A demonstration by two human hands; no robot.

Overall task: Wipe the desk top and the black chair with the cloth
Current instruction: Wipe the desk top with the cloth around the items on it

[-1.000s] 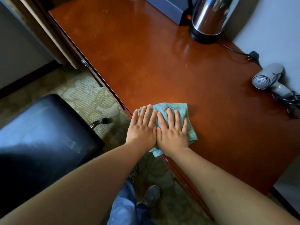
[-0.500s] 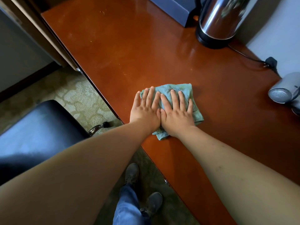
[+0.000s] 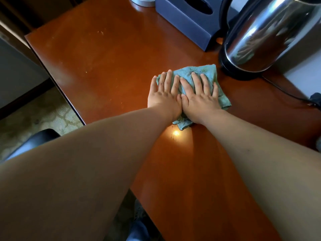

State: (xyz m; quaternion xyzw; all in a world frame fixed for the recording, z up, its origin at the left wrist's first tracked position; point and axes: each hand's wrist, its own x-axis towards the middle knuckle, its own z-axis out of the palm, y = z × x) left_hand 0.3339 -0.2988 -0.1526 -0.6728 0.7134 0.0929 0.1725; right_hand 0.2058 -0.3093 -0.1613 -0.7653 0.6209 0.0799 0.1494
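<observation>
Crumpled teal cloth (image 3: 207, 71) flat on glossy reddish-brown desk top (image 3: 107, 66), black chair (image 3: 37, 138) beside desk

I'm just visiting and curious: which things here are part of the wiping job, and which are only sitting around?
Part of the job:
- crumpled teal cloth
- glossy reddish-brown wooden desk top
- black padded chair
- left hand and right hand, pressing flat on the cloth

Just lying about:
- shiny steel kettle
- dark blue tissue box
- black power cord
</observation>
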